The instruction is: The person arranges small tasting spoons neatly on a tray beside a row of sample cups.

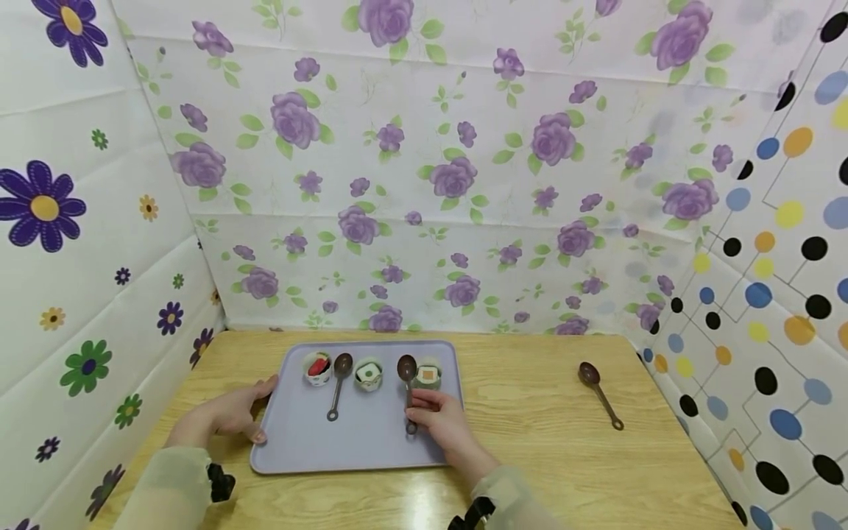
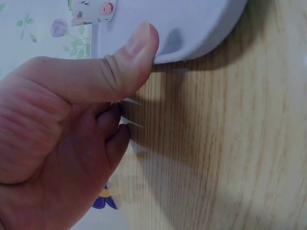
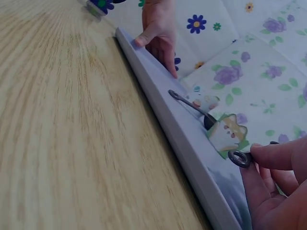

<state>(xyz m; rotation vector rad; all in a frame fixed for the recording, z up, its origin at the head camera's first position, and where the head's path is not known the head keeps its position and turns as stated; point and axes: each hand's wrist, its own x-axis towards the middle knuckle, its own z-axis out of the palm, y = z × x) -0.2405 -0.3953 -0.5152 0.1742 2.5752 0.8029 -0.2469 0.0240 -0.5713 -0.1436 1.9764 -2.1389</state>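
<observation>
A lilac tray point(image 1: 331, 456) lies on the wooden table. My left hand point(image 1: 232, 412) rests at its left edge, thumb and fingers spread along the rim; in the left wrist view the thumb point(image 2: 139, 52) touches the rim. My right hand point(image 1: 440, 423) pinches the handle of a brown spoon point(image 1: 407, 366) over the tray's right part, its ring end point(image 3: 238, 159) showing beyond the fingertips. Another brown spoon point(image 1: 336, 390) lies on the tray between a small patterned cup with red pieces point(image 1: 318, 370) and a middle cup point(image 1: 368, 375). A cup with an orange-centred piece point(image 1: 429, 374) stands beside the held spoon.
A third brown spoon point(image 1: 599, 394) lies on the table point(image 1: 530, 412) right of the tray. A flower-printed sheet point(image 1: 411, 184) rises behind the table, with patterned sheets at the left point(image 1: 99, 309) and right point(image 1: 762, 316).
</observation>
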